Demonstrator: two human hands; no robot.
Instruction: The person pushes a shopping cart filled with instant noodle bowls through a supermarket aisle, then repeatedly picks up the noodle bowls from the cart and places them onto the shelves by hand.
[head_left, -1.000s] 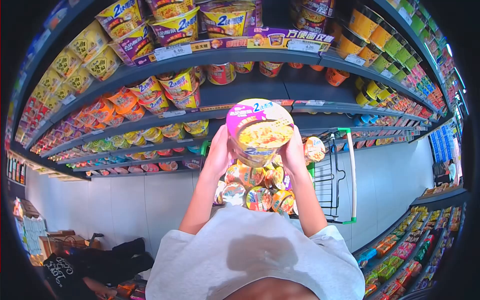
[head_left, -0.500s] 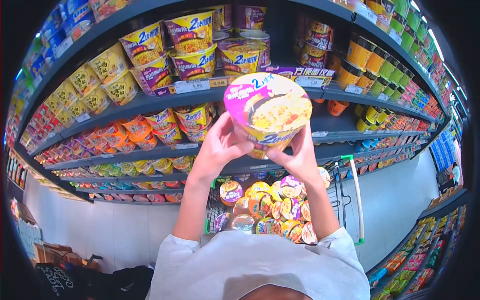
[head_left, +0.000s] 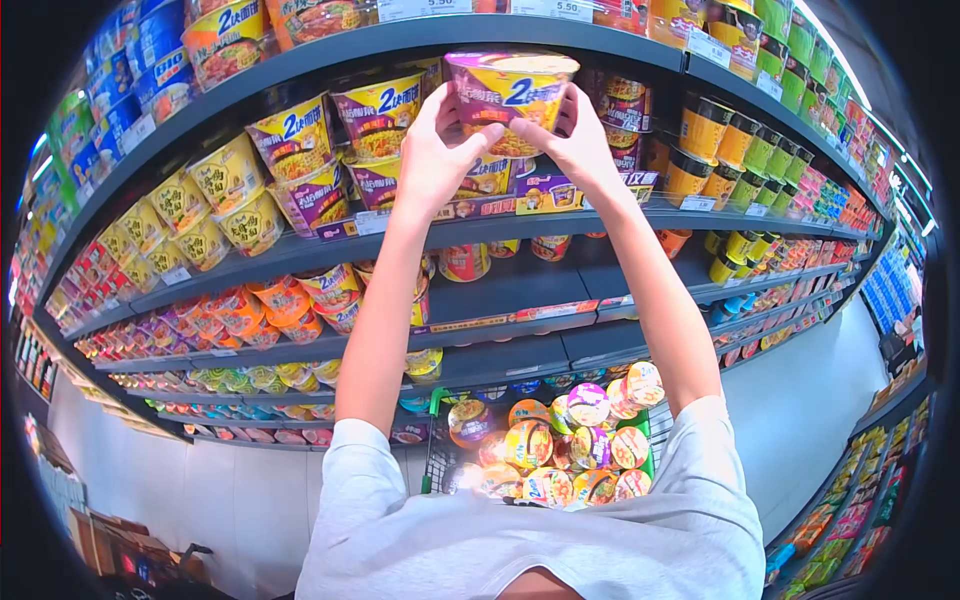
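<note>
A purple and yellow noodle bowl (head_left: 512,95) is held upright between both hands, in front of the upper shelf. My left hand (head_left: 445,150) grips its left side, with the thumb across the front. On the right side my right hand (head_left: 575,140) closes round it, its thumb also on the front. Similar noodle bowls (head_left: 378,118) stand stacked on the shelf just left of my left hand. Behind the held bowl, part of another stack shows below it. Dark purple cups (head_left: 625,105) are stacked right of my right hand.
Below my arms stands a cart (head_left: 436,470) filled with several noodle bowls (head_left: 528,443). Shelf edges (head_left: 300,240) with price tags curve across the view. Yellow bowls (head_left: 225,175) are at left, orange cups (head_left: 697,130) at right. Cardboard boxes (head_left: 95,540) lie at the lower left.
Both hands have raised the noodle bowl from over the cart to the upper shelf, and the arms are now stretched out. The bowl has gone from tilted to upright, front label showing.
</note>
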